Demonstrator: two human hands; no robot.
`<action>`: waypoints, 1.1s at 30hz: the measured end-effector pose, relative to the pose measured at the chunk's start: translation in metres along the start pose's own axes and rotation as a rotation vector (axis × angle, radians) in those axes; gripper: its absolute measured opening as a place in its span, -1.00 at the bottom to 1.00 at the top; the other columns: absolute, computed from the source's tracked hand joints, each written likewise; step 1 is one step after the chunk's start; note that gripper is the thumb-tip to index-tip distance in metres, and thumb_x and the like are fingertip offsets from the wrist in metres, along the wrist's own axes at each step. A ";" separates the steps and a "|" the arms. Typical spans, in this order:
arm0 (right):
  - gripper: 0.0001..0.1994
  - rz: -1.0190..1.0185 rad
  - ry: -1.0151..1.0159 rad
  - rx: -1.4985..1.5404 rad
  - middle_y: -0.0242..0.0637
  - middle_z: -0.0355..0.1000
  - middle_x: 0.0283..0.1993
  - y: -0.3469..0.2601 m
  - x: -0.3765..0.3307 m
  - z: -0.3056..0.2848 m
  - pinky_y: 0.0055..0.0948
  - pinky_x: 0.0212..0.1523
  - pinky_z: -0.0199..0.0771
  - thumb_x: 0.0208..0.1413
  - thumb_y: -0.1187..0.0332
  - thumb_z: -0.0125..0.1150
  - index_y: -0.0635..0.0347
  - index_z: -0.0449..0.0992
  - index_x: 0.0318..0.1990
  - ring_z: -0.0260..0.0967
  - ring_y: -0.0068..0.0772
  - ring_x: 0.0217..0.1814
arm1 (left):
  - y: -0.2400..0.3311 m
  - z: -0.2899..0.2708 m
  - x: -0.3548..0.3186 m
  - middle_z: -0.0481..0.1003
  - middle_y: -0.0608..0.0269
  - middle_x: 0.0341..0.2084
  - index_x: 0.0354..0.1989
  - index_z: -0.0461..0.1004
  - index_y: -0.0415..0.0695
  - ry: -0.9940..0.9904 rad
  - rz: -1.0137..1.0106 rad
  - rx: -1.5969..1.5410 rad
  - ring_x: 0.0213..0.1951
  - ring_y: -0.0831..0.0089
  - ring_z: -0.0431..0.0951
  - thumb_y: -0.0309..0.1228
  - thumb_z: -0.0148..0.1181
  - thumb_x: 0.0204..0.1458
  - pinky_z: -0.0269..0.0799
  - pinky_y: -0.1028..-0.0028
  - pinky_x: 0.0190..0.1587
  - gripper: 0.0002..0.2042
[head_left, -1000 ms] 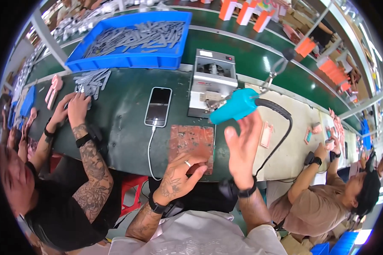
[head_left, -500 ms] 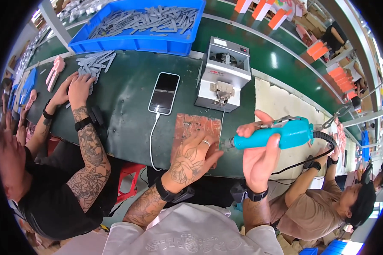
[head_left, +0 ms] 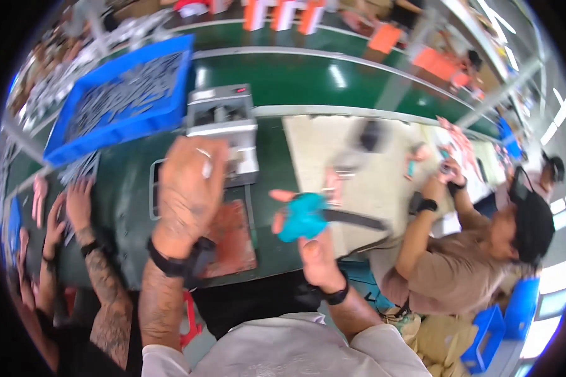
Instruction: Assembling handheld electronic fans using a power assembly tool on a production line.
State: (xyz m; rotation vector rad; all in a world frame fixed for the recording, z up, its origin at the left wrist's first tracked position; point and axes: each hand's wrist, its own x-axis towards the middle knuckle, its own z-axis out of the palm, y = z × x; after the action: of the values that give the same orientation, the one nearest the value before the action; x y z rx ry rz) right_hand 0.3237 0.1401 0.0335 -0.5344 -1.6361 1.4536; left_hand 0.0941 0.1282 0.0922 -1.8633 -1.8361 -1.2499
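Near the centre of the frame our right hand (head_left: 317,251) wraps its fingers around a teal electric screwdriver (head_left: 303,217), whose dark cable trails off to the right. The tool hangs in the air above the front edge of the green tabletop (head_left: 126,207), just right of the reddish-brown work pad (head_left: 233,242) and clear of it. Our left hand (head_left: 188,182) is raised left of centre, above the pad and in front of the grey benchtop machine (head_left: 223,122). It is blurred, fingers loosely curled toward the machine; something small and pale shows at the fingertips, but we cannot tell whether it is a held part or a ring, nor how tightly the hand is closed.

As for progress, we judge the work to be between strokes: the tool is in hand but not set on anything, and we can make out no workpiece on the pad, which the left forearm partly hides. No finished piece is visible near our hands.

In the upper left a blue bin (head_left: 116,97) holds grey parts. A neighbour's tattooed forearm (head_left: 104,276) reaches onto the tabletop at lower left, and a seated person in a tan shirt (head_left: 459,276) works at the right.
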 end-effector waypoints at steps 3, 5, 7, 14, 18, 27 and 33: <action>0.00 0.116 -0.027 0.122 -0.10 0.46 0.14 0.003 -0.003 -0.003 -0.36 0.06 0.30 0.21 -0.59 -0.42 0.24 0.54 0.12 0.32 -0.45 -0.02 | -0.017 0.013 0.036 0.55 -0.05 -0.10 -0.01 0.56 -0.24 0.027 0.149 0.142 -0.04 -0.07 0.51 -0.47 0.29 0.13 0.44 0.12 0.08 -0.74; -0.03 0.076 0.028 0.074 -0.14 0.48 0.07 0.003 -0.002 -0.003 -0.37 0.01 0.29 0.25 -0.54 -0.40 0.27 0.54 0.13 0.31 -0.46 -0.05 | -0.008 0.024 0.046 0.55 -0.06 -0.04 0.02 0.55 -0.24 0.054 0.192 0.170 0.01 -0.07 0.50 -0.46 0.30 0.13 0.42 0.12 0.13 -0.71; -0.14 0.098 0.073 0.006 -0.23 0.48 -0.09 -0.003 -0.003 -0.005 -0.38 -0.10 0.27 0.35 -0.37 -0.37 0.35 0.51 0.15 0.30 -0.45 -0.14 | 0.010 0.020 0.031 0.53 -0.06 0.01 0.02 0.55 -0.23 -0.051 0.089 0.016 0.05 -0.07 0.49 -0.44 0.29 0.14 0.41 0.12 0.16 -0.72; -0.15 0.030 0.059 -0.075 -0.29 0.47 -0.15 -0.011 0.011 -0.010 -0.42 -0.13 0.28 0.36 -0.36 -0.37 0.34 0.47 0.20 0.32 -0.44 -0.16 | 0.035 0.016 -0.021 0.58 0.01 -0.09 -0.04 0.56 -0.23 -0.305 -0.175 -0.245 -0.02 -0.02 0.58 -0.48 0.23 0.19 0.47 0.23 0.07 -0.80; -0.14 0.040 0.014 -0.113 -0.31 0.45 -0.17 -0.022 0.003 -0.011 -0.41 -0.11 0.30 0.36 -0.37 -0.35 0.33 0.42 0.28 0.33 -0.44 -0.16 | 0.027 0.039 -0.015 0.56 0.00 -0.16 -0.06 0.54 -0.23 -0.374 -0.147 -0.430 -0.17 -0.06 0.60 -0.53 0.17 0.22 0.51 0.27 -0.07 -0.84; -0.14 0.075 0.045 0.008 -0.17 0.42 0.10 -0.035 -0.048 -0.028 -0.36 0.18 0.31 0.37 -0.35 -0.26 0.42 0.37 0.28 0.36 -0.35 0.12 | 0.043 0.190 -0.023 0.51 -0.02 -0.01 0.01 0.52 -0.22 -0.783 0.419 -0.303 0.01 -0.01 0.51 -0.35 0.19 0.18 0.48 0.12 0.08 -0.72; -0.02 0.160 0.081 -0.068 -0.26 0.44 -0.05 -0.027 -0.056 -0.043 -0.40 0.06 0.29 0.27 -0.51 -0.29 0.42 0.41 0.24 0.33 -0.44 -0.03 | 0.074 0.216 -0.026 0.50 0.03 0.04 0.07 0.49 -0.22 -0.911 0.333 -0.529 0.11 0.02 0.46 -0.24 0.13 0.29 0.42 0.19 0.21 -0.67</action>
State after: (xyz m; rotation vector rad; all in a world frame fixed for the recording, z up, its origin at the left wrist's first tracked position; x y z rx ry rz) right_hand 0.3948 0.1150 0.0395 -0.7683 -1.6135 1.4756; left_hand 0.2497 0.2460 -0.0281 -3.2642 -1.4421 -0.8643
